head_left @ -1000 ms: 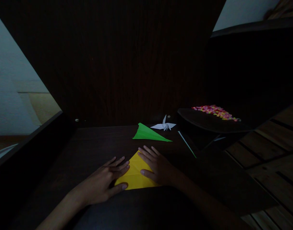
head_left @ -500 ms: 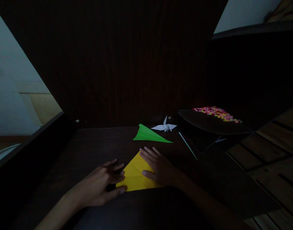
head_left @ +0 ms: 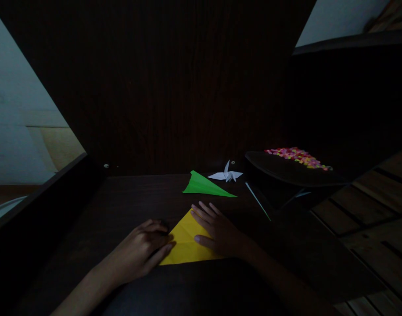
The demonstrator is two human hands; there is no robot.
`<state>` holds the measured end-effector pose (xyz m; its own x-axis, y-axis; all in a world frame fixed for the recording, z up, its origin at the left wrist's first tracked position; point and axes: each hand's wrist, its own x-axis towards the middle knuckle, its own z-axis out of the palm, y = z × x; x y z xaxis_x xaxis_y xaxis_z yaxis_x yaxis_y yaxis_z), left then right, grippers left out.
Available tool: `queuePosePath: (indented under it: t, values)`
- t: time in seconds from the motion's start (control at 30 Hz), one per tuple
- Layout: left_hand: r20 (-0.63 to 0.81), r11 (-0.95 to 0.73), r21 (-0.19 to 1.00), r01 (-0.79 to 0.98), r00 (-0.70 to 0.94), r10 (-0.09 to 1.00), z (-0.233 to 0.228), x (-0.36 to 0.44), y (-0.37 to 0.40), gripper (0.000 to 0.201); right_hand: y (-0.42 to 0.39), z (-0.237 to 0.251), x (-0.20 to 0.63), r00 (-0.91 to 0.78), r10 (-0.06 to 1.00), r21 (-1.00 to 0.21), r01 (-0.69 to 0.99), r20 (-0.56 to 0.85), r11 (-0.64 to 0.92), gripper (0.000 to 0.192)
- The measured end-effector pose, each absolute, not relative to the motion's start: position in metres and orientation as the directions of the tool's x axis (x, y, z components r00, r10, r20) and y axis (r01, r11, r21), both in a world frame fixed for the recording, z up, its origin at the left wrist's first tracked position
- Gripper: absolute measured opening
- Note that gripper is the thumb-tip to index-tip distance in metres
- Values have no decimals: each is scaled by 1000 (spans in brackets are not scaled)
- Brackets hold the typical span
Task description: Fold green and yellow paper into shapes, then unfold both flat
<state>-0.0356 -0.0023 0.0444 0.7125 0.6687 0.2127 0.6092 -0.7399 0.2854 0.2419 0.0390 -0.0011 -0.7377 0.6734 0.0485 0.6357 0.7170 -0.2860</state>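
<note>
Sheet (head_left: 185, 246), one, yellow, right hand (head_left: 220, 230) spread atop, left hand (head_left: 145, 249) curled at edge, pinch unclear, one paper crane (head_left: 226, 176)

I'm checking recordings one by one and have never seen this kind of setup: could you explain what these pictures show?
There is no machine here: you see a person's two bare hands, filmed by one head-worn camera looking forward and down. The right hand lies spread on a creased yellow paper; the left hand is curled at its left corner, though whether it pinches the paper is unclear. Farther back on the dark surface lie a green folded paper, a white paper bird and a thin strip. At right, a shelf holds small colourful pieces.
</note>
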Motion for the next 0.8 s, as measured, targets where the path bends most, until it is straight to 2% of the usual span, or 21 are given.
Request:
queuePosePath:
  t: [0.43, 0.57, 0.8]
  values:
    - [145, -716, 347, 605, 720, 679, 52, -44, -5, 17, 39, 0, 241, -727, 686, -330, 641, 29, 693, 73]
    - [181, -717, 355, 600, 708, 683, 54, -45, -3, 17, 39, -1, 242, -726, 687, -334, 639, 37, 693, 73]
    - [353, -742, 242, 625, 655, 668, 41, -52, 6, 28, 33, 5, 238, -768, 637, -353, 579, 69, 735, 72]
